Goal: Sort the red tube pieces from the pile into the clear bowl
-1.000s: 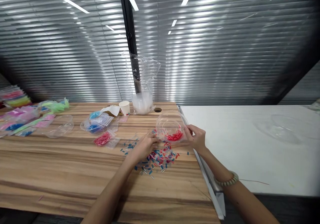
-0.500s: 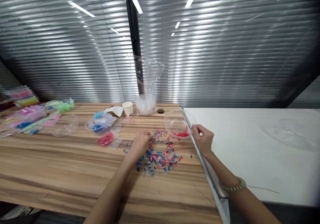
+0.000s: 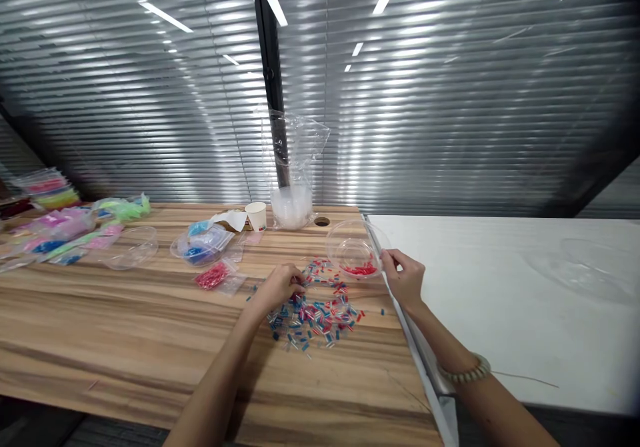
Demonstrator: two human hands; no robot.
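Observation:
My left hand (image 3: 281,288) is at the left edge of a spread of small red, blue and clear tube-shaped beads (image 3: 320,317) on the wooden table. Its thumb and fingertips come together low among the beads; whatever is between them is too small to make out. Closed on the right rim of a clear plastic bowl (image 3: 342,260), my right hand (image 3: 404,279) holds it just beyond the pile. Red tube beads (image 3: 362,269) lie together in the bottom of that bowl.
Left of the pile lies a bag of red pieces (image 3: 212,276). Behind are a bowl with bags (image 3: 203,244), a paper cup (image 3: 257,216) and a bag of white cups (image 3: 293,206). More bags (image 3: 60,230) and a clear bowl (image 3: 133,248) are farther left. A white table (image 3: 480,287) adjoins on the right.
My left hand has shifted slightly left, its fingers more bent and the thumb now showing. The bowl and my right hand have moved a little left.

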